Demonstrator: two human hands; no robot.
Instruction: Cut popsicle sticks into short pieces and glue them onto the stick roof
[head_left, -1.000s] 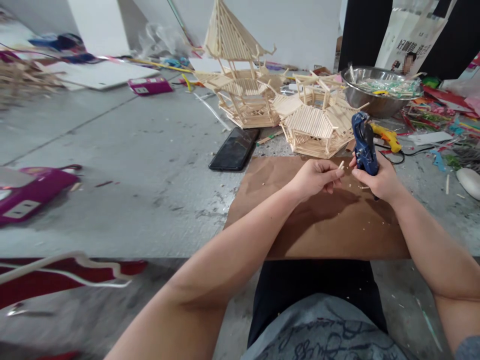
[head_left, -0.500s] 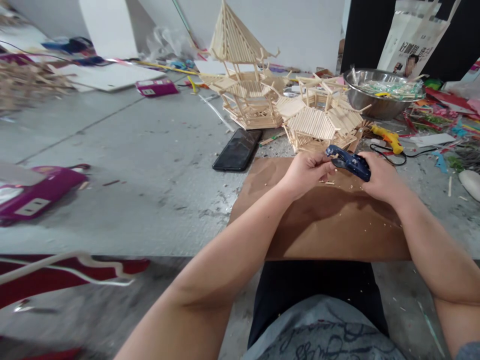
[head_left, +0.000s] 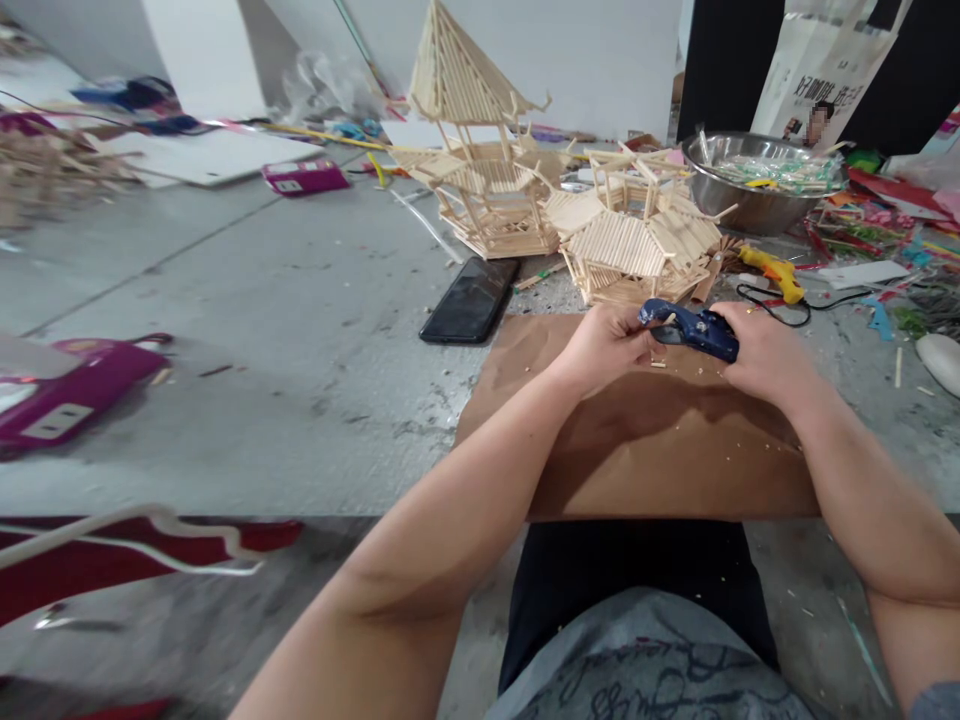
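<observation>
My right hand (head_left: 765, 345) is wrapped round a dark blue hand cutter (head_left: 694, 330), its curved jaw end pointing left. My left hand (head_left: 611, 345) is closed in a pinch right at that jaw end. A short bit of pale stick shows by the jaws, but what my left fingers hold is mostly hidden. Both hands are over a sheet of brown paper (head_left: 675, 460) scattered with small pale stick offcuts. Just beyond them stands a low pavilion model built of wooden sticks (head_left: 619, 245).
Behind is a taller stick pagoda (head_left: 480, 180), with a black phone (head_left: 471, 300) in front. On the right are a steel bowl (head_left: 739, 205), a yellow glue gun (head_left: 776, 272) with its cord, and coloured scraps. Purple power strips (head_left: 82, 395) lie at left.
The blue cutter has tilted nearer to level, its jaw end shifting slightly left against my left fingers. Both hands stay in nearly the same place; the view has shifted slightly.
</observation>
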